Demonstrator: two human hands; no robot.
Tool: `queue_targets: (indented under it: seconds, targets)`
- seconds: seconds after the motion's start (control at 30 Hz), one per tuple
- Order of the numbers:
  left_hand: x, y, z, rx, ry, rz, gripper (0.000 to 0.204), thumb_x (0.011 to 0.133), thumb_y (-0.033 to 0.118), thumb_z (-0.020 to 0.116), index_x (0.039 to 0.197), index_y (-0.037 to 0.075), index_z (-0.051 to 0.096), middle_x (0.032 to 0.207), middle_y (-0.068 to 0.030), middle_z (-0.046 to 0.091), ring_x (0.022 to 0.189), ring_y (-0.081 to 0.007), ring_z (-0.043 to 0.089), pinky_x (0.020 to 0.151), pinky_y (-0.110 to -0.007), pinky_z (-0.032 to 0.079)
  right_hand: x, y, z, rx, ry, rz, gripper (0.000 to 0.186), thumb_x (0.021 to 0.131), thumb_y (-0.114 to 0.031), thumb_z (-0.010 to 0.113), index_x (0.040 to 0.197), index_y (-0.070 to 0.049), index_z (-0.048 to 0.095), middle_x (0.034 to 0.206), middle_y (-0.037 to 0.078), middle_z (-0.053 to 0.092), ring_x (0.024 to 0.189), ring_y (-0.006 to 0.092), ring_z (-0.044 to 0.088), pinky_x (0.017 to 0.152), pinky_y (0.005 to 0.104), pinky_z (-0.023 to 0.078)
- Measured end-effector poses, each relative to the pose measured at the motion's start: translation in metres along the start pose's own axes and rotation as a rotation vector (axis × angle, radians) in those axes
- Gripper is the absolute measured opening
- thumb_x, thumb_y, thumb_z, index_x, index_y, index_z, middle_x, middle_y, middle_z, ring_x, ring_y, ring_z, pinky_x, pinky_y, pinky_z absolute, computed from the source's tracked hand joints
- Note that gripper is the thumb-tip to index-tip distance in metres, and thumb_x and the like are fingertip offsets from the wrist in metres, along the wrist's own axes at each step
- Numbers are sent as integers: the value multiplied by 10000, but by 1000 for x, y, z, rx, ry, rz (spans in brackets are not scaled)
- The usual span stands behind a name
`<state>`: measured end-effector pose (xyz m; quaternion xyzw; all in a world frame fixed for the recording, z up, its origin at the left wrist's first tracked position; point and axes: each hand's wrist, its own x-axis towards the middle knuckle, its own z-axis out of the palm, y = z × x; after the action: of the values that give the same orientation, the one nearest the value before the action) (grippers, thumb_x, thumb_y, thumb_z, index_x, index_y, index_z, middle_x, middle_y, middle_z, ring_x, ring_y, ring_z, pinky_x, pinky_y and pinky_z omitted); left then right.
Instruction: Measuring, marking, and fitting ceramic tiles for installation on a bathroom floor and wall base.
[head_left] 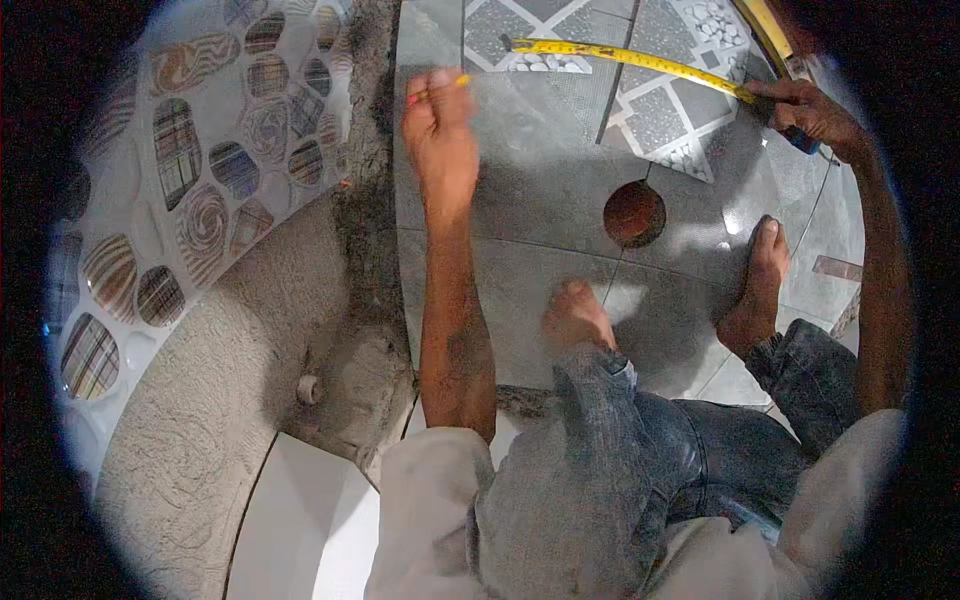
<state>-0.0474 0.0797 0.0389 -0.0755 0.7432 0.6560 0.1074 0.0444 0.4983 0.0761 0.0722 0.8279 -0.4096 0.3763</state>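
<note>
My left hand (440, 120) is closed round a thin yellow pencil or marker (462, 81) with a reddish end, over the left edge of the grey floor tiles; it is slightly blurred. At the upper right my right hand (815, 118) grips a tape measure, its dark blue case (800, 140) partly hidden by the fingers. The yellow tape blade (640, 58) runs out leftward from that hand across patterned grey-and-white tile pieces (660, 110). Its hooked end lies to the upper right of my left hand, apart from it.
A round brownish hole or disc (634, 214) sits among the grey tiles (510, 190). My bare feet (765, 280) stand near it. At left, a wall with pebble-patterned tiles (180, 150) meets rough cement (200, 390), with a short pipe stub (307, 389) and white tiles (290, 510) below.
</note>
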Motion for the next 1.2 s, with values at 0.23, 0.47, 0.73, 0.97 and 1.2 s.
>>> queue_targets:
  seconds: [0.23, 0.47, 0.73, 0.97, 1.2]
  targets:
    - [36, 3, 20, 220, -125, 243, 292, 934, 286, 526, 1000, 2, 539, 835, -102, 652, 769, -184, 608, 707, -309, 464, -4, -8, 0, 46, 4, 13, 583, 745, -351, 614, 1276, -114, 564, 693, -19, 532, 606, 71, 469, 529, 233, 399]
    - [38, -7, 27, 376, -150, 272, 263, 915, 284, 561, 956, 25, 579, 819, -103, 655, 759, -192, 617, 717, -313, 467, -1, 8, -2, 46, -38, 38, 575, 760, -342, 611, 1278, -98, 560, 711, -28, 539, 631, 57, 465, 550, 216, 395]
    - [36, -7, 29, 374, -200, 233, 248, 930, 266, 561, 1022, 37, 579, 846, -74, 682, 770, -126, 590, 714, -241, 445, -5, 2, -3, -39, 11, -69, 570, 780, -449, 618, 1243, -118, 592, 700, -23, 532, 635, 85, 471, 585, 239, 409]
    - [33, -8, 34, 444, -158, 381, 274, 909, 302, 564, 974, 37, 588, 835, -149, 643, 763, -273, 618, 701, -369, 470, -7, -23, -1, -5, -55, 109, 572, 727, -279, 583, 1263, -79, 563, 778, 43, 602, 634, 76, 512, 595, 224, 434]
    - [34, -3, 38, 625, -145, 386, 262, 919, 287, 548, 985, 35, 577, 852, -148, 649, 802, -286, 626, 741, -372, 471, -8, -22, 6, -30, -28, 128, 594, 694, -259, 605, 1268, -108, 568, 786, 55, 600, 651, 78, 503, 605, 226, 434]
